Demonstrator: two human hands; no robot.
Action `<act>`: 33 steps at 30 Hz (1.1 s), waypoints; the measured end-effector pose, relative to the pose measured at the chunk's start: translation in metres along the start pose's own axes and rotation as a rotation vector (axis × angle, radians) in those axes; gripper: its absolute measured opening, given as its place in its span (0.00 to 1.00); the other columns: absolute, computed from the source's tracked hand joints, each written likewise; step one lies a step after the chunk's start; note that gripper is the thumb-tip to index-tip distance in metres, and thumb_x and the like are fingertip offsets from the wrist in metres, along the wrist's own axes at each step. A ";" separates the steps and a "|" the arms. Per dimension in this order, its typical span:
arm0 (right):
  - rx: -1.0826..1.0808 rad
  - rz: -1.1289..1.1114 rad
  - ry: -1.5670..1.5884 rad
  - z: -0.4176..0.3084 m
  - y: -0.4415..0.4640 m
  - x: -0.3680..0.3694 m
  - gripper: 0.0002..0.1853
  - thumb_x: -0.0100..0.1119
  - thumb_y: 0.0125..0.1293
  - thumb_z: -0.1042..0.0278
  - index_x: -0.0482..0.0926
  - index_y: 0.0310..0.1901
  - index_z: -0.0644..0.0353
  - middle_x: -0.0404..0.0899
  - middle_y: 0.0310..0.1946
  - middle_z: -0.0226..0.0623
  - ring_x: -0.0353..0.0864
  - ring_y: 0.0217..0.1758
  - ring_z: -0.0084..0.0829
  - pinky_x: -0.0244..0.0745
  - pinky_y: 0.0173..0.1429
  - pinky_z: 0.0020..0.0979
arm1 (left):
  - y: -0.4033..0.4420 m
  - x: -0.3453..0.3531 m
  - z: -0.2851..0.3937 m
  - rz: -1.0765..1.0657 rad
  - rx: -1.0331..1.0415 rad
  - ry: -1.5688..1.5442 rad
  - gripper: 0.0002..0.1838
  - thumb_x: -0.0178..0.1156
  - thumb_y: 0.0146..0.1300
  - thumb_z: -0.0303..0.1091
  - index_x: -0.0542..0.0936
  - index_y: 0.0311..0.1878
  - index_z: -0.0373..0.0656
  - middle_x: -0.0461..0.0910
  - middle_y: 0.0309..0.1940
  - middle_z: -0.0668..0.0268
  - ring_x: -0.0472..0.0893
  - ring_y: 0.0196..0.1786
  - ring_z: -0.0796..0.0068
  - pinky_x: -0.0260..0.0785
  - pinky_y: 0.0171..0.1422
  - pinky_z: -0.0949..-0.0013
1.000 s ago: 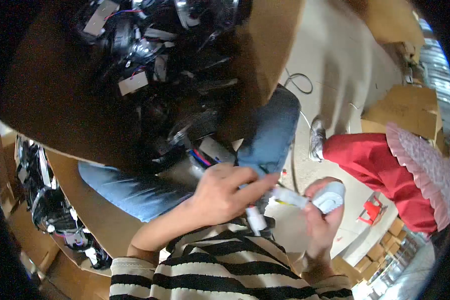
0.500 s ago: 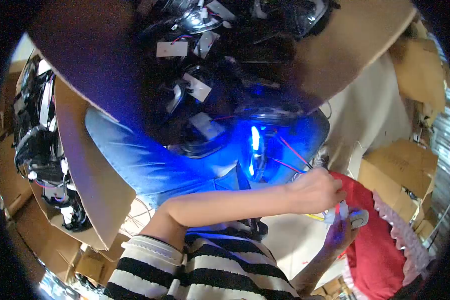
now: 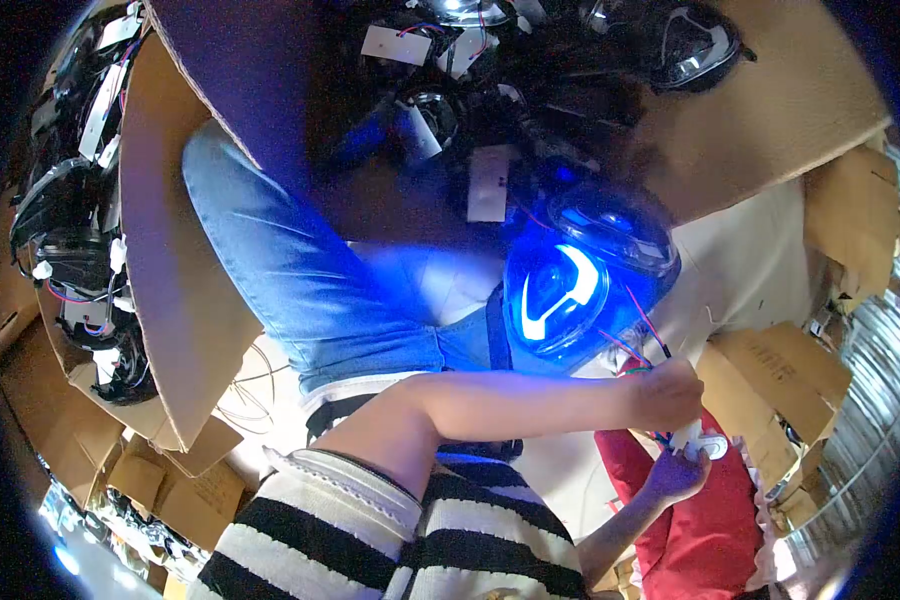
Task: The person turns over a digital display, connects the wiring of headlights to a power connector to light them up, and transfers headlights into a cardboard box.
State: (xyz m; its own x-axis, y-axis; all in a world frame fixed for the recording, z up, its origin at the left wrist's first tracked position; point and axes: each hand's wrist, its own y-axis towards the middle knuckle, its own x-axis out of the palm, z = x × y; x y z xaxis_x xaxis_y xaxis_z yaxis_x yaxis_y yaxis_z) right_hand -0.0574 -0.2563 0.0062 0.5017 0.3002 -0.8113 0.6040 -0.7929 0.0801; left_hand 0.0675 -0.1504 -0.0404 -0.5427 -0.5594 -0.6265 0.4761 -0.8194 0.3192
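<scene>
White piece [image 3: 708,445] seemingly sits in the grip of the right hand [image 3: 682,474].

before the person, a large box [image 3: 810,95] holds several lamps [image 3: 695,50]. to the left, another box [image 3: 175,290] holds more lamps [image 3: 70,255]. 1 separate lamp [image 3: 555,295] lies near the right thigh [image 3: 475,345]. cartons [image 3: 785,365] stand to the right.

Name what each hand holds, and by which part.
The left hand grips wires from the lamp, away from its body; the right hand holds a white fitting, exact part hidden.
</scene>
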 end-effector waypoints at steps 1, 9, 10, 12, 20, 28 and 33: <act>0.040 0.004 0.091 0.001 0.000 0.000 0.17 0.41 0.51 0.71 0.65 0.44 0.68 0.68 0.42 0.45 0.67 0.46 0.36 0.62 0.51 0.36 | 0.000 0.000 0.000 0.009 -0.006 -0.054 0.05 0.54 0.39 0.33 0.76 0.14 0.49 0.75 0.18 0.70 0.76 0.24 0.76 0.62 0.21 0.73; 0.405 0.005 0.882 -0.009 0.011 0.008 0.21 0.39 0.56 0.53 0.65 0.39 0.64 0.65 0.40 0.41 0.66 0.45 0.33 0.64 0.47 0.33 | -0.005 0.028 0.001 0.362 0.014 -0.048 0.05 0.51 0.42 0.31 0.73 0.16 0.44 0.70 0.17 0.66 0.73 0.26 0.73 0.61 0.23 0.70; 0.406 0.008 0.890 -0.007 0.012 0.008 0.21 0.39 0.56 0.53 0.65 0.39 0.64 0.65 0.40 0.41 0.66 0.45 0.33 0.64 0.47 0.33 | -0.007 0.012 -0.001 0.357 0.020 -0.043 0.05 0.51 0.42 0.31 0.73 0.16 0.44 0.70 0.17 0.66 0.73 0.26 0.73 0.61 0.23 0.70; 0.367 -0.180 0.972 -0.002 0.015 0.005 0.19 0.41 0.55 0.54 0.65 0.40 0.64 0.66 0.38 0.38 0.66 0.43 0.31 0.65 0.44 0.33 | -0.011 -0.018 -0.003 0.054 0.033 -0.115 0.04 0.50 0.43 0.30 0.72 0.19 0.42 0.70 0.17 0.64 0.73 0.27 0.69 0.63 0.26 0.69; 0.312 -0.065 1.112 -0.013 0.011 0.003 0.19 0.48 0.52 0.60 0.63 0.43 0.61 0.67 0.37 0.39 0.67 0.41 0.31 0.67 0.40 0.29 | -0.078 -0.125 -0.062 0.276 -0.110 -0.470 0.04 0.54 0.44 0.29 0.71 0.26 0.43 0.71 0.25 0.62 0.71 0.32 0.61 0.63 0.36 0.66; 0.225 -0.335 0.996 -0.028 0.005 0.016 0.15 0.39 0.57 0.58 0.64 0.40 0.60 0.67 0.38 0.34 0.64 0.38 0.26 0.63 0.40 0.26 | -0.113 -0.200 -0.141 0.426 -0.755 -0.897 0.17 0.40 0.59 0.41 0.72 0.33 0.35 0.76 0.25 0.59 0.74 0.26 0.76 0.63 0.28 0.71; 0.392 -0.315 1.113 -0.051 -0.005 0.024 0.15 0.35 0.58 0.56 0.65 0.40 0.55 0.67 0.30 0.28 0.63 0.33 0.20 0.60 0.38 0.23 | -0.116 -0.172 -0.181 0.158 -0.662 -0.090 0.14 0.52 0.50 0.42 0.75 0.32 0.40 0.75 0.25 0.54 0.74 0.29 0.55 0.65 0.34 0.63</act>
State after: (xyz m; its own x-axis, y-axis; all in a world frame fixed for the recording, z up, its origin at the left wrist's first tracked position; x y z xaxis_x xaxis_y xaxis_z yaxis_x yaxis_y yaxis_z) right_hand -0.0166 -0.2185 0.0163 0.7398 0.6452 0.1908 0.6634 -0.6522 -0.3669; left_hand 0.2312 0.0634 -0.0979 -0.4739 -0.6974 -0.5377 0.8614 -0.4940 -0.1184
